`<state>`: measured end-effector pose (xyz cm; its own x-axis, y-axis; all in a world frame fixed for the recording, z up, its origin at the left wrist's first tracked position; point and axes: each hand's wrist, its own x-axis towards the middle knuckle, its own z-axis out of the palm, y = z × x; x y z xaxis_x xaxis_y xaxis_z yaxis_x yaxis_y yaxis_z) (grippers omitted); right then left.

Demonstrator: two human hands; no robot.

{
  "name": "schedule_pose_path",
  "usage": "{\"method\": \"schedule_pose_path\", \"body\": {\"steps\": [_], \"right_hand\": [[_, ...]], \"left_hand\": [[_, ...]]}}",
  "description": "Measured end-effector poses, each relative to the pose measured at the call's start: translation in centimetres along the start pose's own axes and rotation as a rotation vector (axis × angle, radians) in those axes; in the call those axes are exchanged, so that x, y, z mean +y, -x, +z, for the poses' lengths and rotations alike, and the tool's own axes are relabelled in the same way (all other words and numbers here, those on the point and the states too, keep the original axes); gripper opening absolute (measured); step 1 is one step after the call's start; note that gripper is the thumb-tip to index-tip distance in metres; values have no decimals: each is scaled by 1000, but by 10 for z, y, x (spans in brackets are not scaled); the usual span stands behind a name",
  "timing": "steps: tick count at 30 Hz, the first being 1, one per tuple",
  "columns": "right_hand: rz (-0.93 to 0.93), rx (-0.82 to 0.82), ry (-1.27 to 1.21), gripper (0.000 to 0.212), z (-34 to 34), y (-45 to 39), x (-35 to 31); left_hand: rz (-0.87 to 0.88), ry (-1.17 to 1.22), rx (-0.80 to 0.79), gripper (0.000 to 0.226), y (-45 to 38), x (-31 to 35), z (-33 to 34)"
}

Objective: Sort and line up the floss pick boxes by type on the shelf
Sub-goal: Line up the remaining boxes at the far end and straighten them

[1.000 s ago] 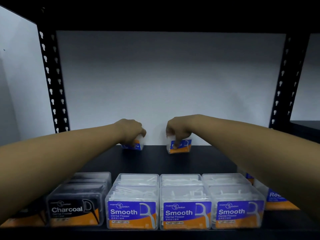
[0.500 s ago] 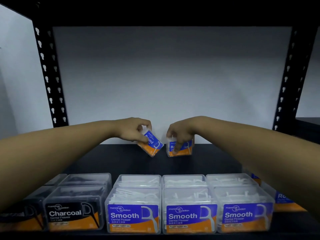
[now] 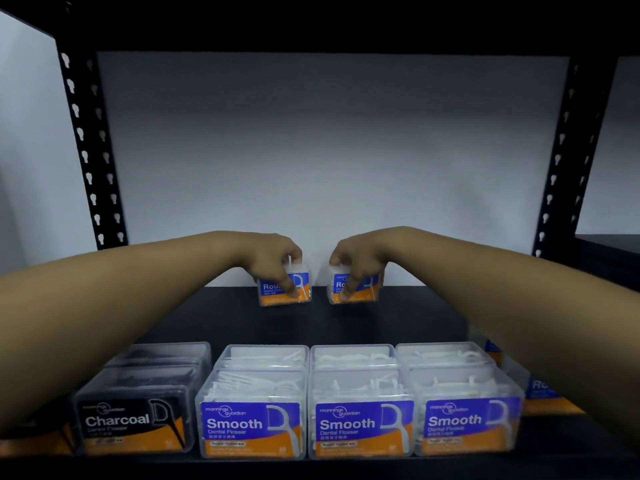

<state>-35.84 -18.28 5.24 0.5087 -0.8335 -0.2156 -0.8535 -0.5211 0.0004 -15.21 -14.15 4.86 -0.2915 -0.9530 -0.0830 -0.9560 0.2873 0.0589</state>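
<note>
Head view: each hand's grip closed on an upright Round box, labels facing camera.

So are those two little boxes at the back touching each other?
Apart. The head view shows a strip of dark shelf between the left Round box and the right Round box.

Left Round box now upright.

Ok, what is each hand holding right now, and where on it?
Left hand grips a Round box from above, thumb down its label face. Right hand grips a second Round box likewise. Both boxes stand upright, apart, at the shelf's back.
</note>
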Motion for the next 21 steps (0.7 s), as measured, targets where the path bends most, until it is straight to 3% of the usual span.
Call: {"method": "schedule_pose_path", "body": {"steps": [4,10,14,21], "right_hand": [[24,49,-144,46,-22,30,14],[74,105,-155,39,-41,77,48],[103,125,-138,41,-47,104,73],[146,121,-149,45,-46,148,107]], "left_hand": [[9,96,5,38,8,21,-25],[65,116,132,35,14,63,-49],[116,181,106,24,10,98,-52],[231,209,117,37,-3,153,-48]]}}
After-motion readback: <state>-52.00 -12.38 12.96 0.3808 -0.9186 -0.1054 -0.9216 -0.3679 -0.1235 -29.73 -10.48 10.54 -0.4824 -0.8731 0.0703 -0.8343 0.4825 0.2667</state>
